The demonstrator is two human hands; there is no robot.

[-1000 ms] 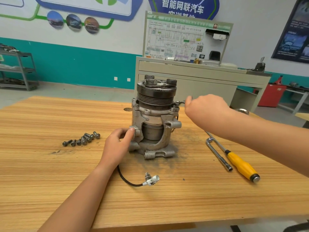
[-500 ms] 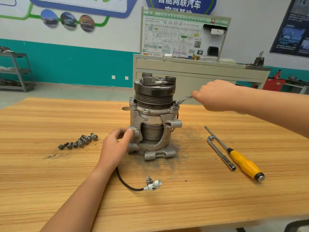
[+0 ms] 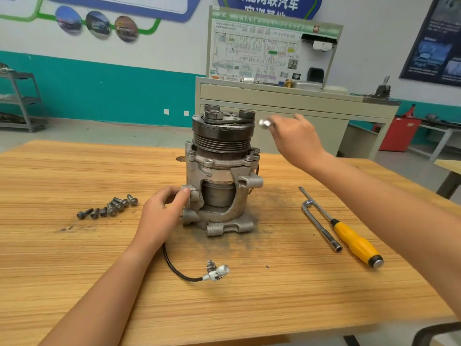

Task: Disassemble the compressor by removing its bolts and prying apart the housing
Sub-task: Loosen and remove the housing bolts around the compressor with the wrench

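Note:
The grey metal compressor point(image 3: 222, 171) stands upright on the wooden table point(image 3: 74, 258), dark pulley on top. My left hand point(image 3: 162, 213) grips a lug on its lower left side. My right hand point(image 3: 296, 138) is raised beside the pulley's right edge and holds a small shiny wrench point(image 3: 264, 123), whose head sticks out of my fingers, blurred. Bolts point(image 3: 254, 152) still sit in the housing flange under the pulley. Several removed bolts point(image 3: 109, 208) lie in a row left of the compressor.
An L-shaped socket wrench point(image 3: 321, 226) and a yellow-handled screwdriver point(image 3: 354, 243) lie right of the compressor. A black cable with a white connector point(image 3: 214, 272) trails toward me. Behind the table stand a beige training bench point(image 3: 287, 96) and a grey shelf point(image 3: 20, 101).
My right hand has lifted the wrench off the flange bolt on the right side and risen to the level of the pulley top. My left hand has stayed on the lug.

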